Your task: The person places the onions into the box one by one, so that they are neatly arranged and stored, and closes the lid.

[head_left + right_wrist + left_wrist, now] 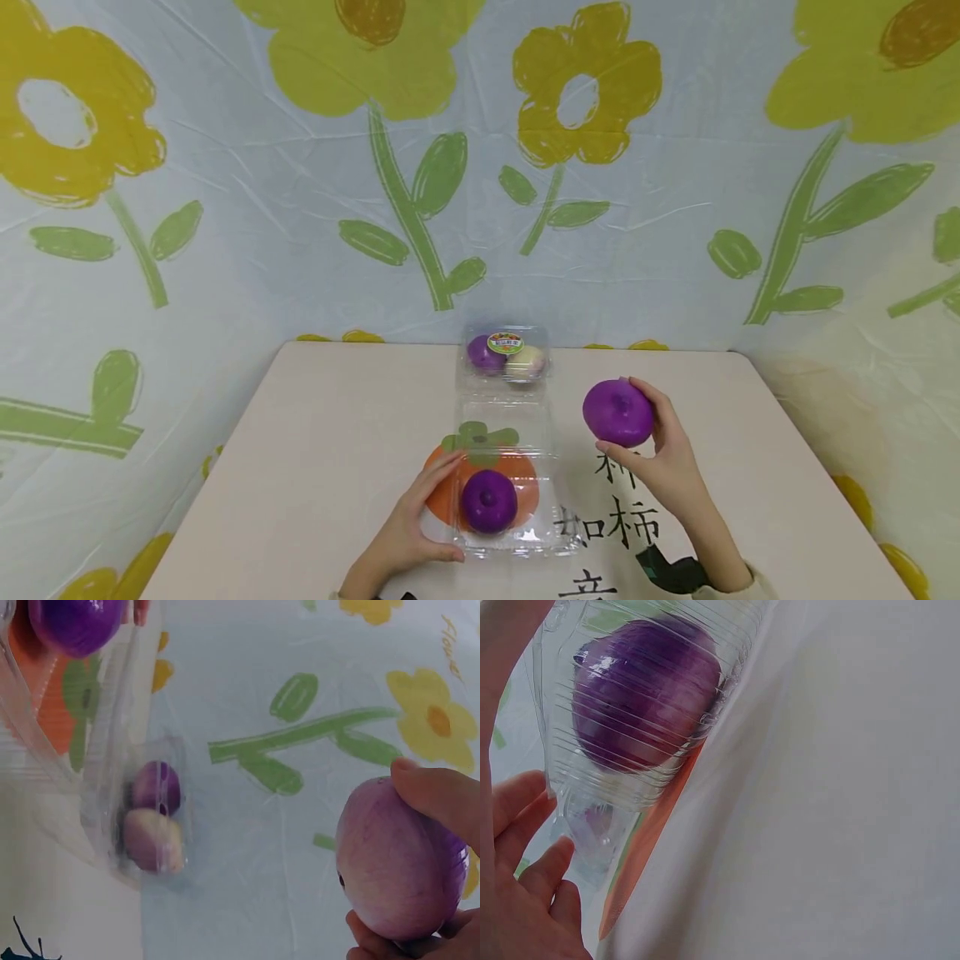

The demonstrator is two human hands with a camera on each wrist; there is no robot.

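Note:
My right hand [666,454] holds a round purple onion [621,412] in the air, thumb below and fingers around its right side. In the right wrist view its skin looks paler, and part is hidden by the fingers. A second purple onion [489,502] sits in an open clear plastic box [525,546] at the table's front middle. My left hand [408,529] is at that box's left side, its fingers extended along the edge and its thumb near the front corner. In the left wrist view, its fingertips [555,851] are by the box's wall.
Behind stands another clear plastic box [468,375] with a label, holding a purple onion [483,360] and a pale one [525,364]. A persimmon picture [435,492] and black characters [633,523] mark the tabletop [345,417]. Flowered cloth [300,208] surrounds the table.

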